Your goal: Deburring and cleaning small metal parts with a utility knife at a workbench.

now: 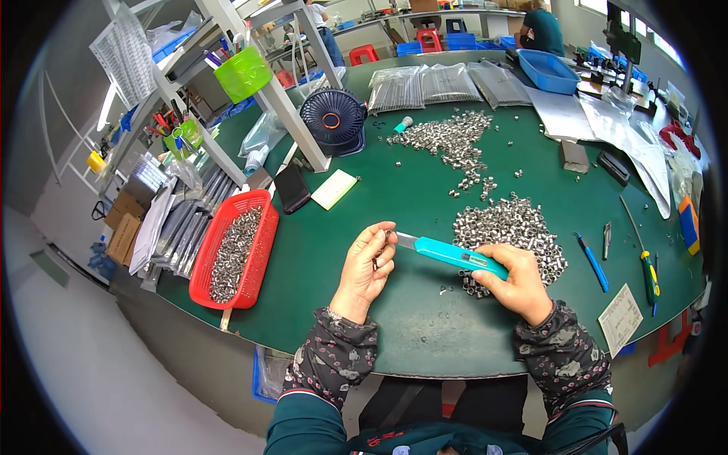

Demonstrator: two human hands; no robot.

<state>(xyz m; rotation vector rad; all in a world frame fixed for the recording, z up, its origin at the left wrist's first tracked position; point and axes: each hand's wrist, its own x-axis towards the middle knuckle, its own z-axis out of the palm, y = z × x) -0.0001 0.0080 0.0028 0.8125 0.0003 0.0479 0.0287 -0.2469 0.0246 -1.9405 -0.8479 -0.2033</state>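
My right hand (517,279) is wrapped round the handle of a teal utility knife (459,255), its blade pointing left. At the blade's tip, my left hand (365,265) pinches a small metal ring (389,234), partly hidden by the fingers. Behind and beside the knife lies a heap of small shiny metal rings (512,227) on the green table (402,318). Farther back spreads a second, looser pile of the same metal pieces (455,140). To the left, a red plastic basket (265,250) holds many more of them.
A dark fan (332,121), a phone (292,188) and a yellow notepad (334,189) stand or lie left of centre. On the right are a blue pen-like tool (593,262), a screwdriver (649,277) and a paper slip (620,318). Bagged rods (398,89) and a blue tray (547,72) line the back.
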